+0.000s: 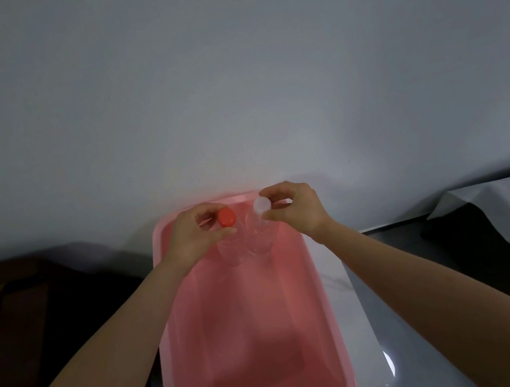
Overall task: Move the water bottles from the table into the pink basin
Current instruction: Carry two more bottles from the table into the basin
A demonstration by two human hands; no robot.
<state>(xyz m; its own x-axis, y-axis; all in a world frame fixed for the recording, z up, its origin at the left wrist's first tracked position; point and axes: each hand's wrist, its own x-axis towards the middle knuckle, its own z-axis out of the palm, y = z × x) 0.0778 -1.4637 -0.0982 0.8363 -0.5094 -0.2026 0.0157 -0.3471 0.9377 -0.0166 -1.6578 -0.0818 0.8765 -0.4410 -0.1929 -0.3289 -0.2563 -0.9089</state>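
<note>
Basin (322,298) pink; left bottle cap (227,217) orange-red; right bottle cap (262,205) white; bottles (259,242) clear; wall (231,81) grey.

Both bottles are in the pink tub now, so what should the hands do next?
Probably let go and pull back. The left hand grips the red-capped bottle, the right hand the white-capped bottle, and both stand upright at the basin's far end.

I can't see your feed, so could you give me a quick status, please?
Left hand grips red-capped bottle; right hand grips white-capped bottle. Both over pink basin. Nothing obstructing.
</note>
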